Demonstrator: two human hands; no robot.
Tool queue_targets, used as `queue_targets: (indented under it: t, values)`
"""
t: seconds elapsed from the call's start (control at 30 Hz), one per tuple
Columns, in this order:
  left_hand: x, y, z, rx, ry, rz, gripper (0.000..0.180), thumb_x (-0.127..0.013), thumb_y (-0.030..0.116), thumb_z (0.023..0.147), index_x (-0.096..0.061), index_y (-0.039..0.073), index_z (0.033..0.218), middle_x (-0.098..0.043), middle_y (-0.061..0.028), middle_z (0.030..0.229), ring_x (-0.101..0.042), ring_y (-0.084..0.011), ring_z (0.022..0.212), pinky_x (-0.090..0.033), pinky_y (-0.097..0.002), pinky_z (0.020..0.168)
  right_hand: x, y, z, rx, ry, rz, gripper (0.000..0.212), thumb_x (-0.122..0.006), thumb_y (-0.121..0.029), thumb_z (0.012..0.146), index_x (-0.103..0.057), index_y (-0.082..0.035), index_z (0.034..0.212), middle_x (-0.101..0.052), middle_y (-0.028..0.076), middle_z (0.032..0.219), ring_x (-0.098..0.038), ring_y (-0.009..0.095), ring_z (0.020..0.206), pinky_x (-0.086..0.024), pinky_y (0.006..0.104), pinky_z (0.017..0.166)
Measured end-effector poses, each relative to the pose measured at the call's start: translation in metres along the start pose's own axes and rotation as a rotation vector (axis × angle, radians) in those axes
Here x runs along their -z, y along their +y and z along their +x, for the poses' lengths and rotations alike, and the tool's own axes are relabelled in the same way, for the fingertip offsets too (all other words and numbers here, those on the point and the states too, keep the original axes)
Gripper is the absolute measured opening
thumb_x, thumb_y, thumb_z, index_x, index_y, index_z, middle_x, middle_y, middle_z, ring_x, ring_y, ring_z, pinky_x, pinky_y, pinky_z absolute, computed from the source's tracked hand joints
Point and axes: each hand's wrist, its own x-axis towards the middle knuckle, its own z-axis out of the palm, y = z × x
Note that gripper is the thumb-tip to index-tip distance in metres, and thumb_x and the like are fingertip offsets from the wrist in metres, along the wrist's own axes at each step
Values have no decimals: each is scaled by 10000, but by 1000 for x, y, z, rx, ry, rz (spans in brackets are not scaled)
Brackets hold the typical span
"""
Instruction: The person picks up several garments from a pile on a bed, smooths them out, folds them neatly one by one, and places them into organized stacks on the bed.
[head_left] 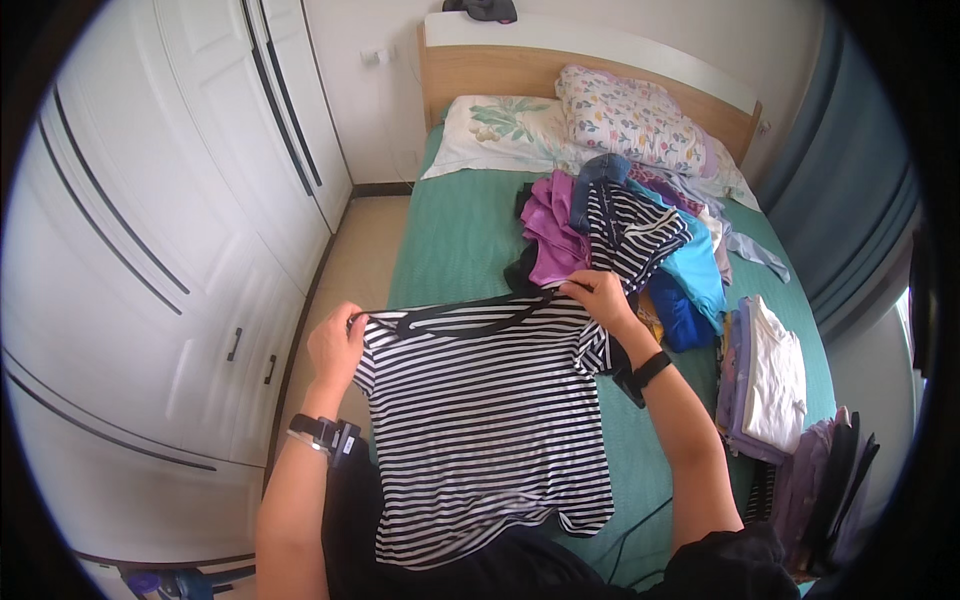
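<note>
A black-and-white striped T-shirt hangs spread out between my two hands, its dark-trimmed neckline at the top and its hem toward me. My left hand pinches the shirt at one shoulder. At the other shoulder my right hand grips the fabric between thumb and fingers. Just beyond my right hand lies a loose heap of clothes, with a purple garment, another striped garment and a bright blue garment in it.
The clothes lie on a bed with a green sheet. Folded clothes are stacked at the right edge, with purple and black garments nearer me. A floral pillow rests by the headboard. White wardrobes line the left; a blue curtain hangs right.
</note>
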Motion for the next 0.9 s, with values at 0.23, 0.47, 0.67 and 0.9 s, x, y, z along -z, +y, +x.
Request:
queue_targets:
  t: [0.23,0.47,0.67,0.9]
  values:
    - [-52,-36,30,-63,59,35,111,-618,210,834,-596,103,854,-622,-130,717,-600,-347,678,-444,-415,574,-26,37,33,-53,-84,-112,196,-695,-195,781,-675,-13,849,-621,165,690,-588,287,586,-456,317,563]
    - [-103,-51,66,16,-107,276,307,-637,124,802,-512,73,1077,-592,-148,1020,-553,-324,945,-445,-420,792,-89,77,62,-101,39,-530,214,-642,-254,805,-634,-98,952,-634,134,938,-584,335,887,-457,429,770]
    - [-65,-38,-51,-86,-413,-282,531,-650,110,796,-416,52,1270,-503,-171,1239,-482,-351,1141,-380,-409,969,-120,16,-42,198,-253,-423,600,-695,-135,733,-460,-41,1277,-395,159,1360,-395,336,1248,-334,449,1025]
    - [20,-22,-202,-82,-837,-194,569,-710,155,748,-470,107,1261,-435,-165,1335,-436,-344,1206,-324,-470,995,-83,70,-161,-189,-535,-778,753,-614,-336,823,-241,-148,1450,-166,57,1530,-129,231,1416,-141,591,1089]
